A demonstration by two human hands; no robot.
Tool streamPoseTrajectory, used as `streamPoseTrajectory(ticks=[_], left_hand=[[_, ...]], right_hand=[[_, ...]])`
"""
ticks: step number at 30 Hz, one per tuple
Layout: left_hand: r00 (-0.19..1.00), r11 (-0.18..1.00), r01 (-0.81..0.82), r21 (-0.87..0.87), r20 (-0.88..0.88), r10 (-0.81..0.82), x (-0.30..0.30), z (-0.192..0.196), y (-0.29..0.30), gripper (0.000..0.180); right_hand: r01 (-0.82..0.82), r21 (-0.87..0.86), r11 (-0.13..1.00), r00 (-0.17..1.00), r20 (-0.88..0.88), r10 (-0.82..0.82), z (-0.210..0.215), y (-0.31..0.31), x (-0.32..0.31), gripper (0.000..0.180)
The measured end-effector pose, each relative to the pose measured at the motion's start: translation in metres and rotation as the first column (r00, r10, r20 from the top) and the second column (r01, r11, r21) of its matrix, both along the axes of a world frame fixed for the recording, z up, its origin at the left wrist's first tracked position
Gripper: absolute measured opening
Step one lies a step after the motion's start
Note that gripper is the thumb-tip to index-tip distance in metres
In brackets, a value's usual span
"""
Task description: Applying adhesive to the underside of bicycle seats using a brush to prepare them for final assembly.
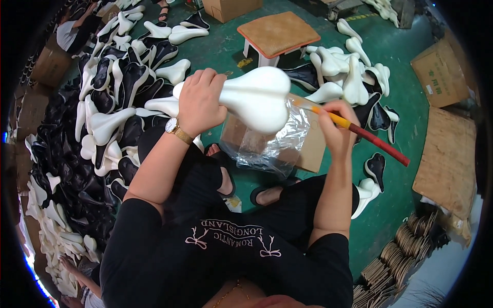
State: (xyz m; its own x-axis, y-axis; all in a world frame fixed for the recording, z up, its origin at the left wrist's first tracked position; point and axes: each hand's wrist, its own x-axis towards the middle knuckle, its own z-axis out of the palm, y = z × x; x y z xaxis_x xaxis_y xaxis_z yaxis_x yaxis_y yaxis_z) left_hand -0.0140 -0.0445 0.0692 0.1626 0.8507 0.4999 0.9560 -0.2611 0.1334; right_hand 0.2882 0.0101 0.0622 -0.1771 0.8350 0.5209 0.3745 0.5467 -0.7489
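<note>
The white saddle-shaped pad (263, 97) looks pretty light to me, probably foam, stiff enough to keep its shape but with a bit of give. Doesn't strike me as fragile, though a hard squeeze might dent it, and that smooth skin could get slippery if it's wet. I'd grab it by the narrow end, which is where the left hand (200, 100) has it: fingers wrapped over the top, gripping, wide end left free. The right hand (336, 123) has its fingers closed around a brush (357, 129) with a yellow and red handle, tip right by the wide end. Can't tell if it's actually touching.

Looks-wise: plain white with a slight sheen, two rounded lobes at the wide end, shallow groove down the middle, tapering toward the hand. Underside's hidden. Similar pieces (105, 126) on the green floor (215, 43) show black undersides, fwiw. This one's held up between both hands, above a cardboard box (312, 149) with clear plastic (267, 156) over it.
</note>
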Motion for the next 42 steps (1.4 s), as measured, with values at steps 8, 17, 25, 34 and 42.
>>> streamPoseTrajectory(ticks=[8,17,25,34,42], left_hand=[[0.999,0.998,0.031,0.05,-0.012,-0.031,0.028,0.002,0.008,0.042],[0.68,0.88,0.334,-0.339,0.732,0.023,0.042,0.011,0.065,0.058],[0.404,0.846,0.406,0.345,0.763,-0.505,0.1,0.055,0.073,0.041],[0.313,0.711,-0.649,-0.269,0.758,0.572,-0.256,-0.139,-0.109,0.038],[-0.147,-0.026,-0.759,-0.65,0.133,0.98,-0.328,-0.244,-0.291,0.068]], right_hand=[[-0.268,0.113,0.957,0.952,-0.123,0.281,0.018,-0.025,-0.031,0.012],[0.508,0.091,0.856,0.771,-0.492,-0.405,0.029,-0.009,0.122,0.004],[0.586,0.221,0.779,0.712,-0.599,-0.366,0.031,-0.016,0.143,0.016],[0.259,0.122,0.958,0.955,-0.181,-0.235,0.006,0.012,0.079,0.018],[0.234,-0.005,0.972,0.969,-0.08,-0.234,0.011,0.017,0.029,0.018]])
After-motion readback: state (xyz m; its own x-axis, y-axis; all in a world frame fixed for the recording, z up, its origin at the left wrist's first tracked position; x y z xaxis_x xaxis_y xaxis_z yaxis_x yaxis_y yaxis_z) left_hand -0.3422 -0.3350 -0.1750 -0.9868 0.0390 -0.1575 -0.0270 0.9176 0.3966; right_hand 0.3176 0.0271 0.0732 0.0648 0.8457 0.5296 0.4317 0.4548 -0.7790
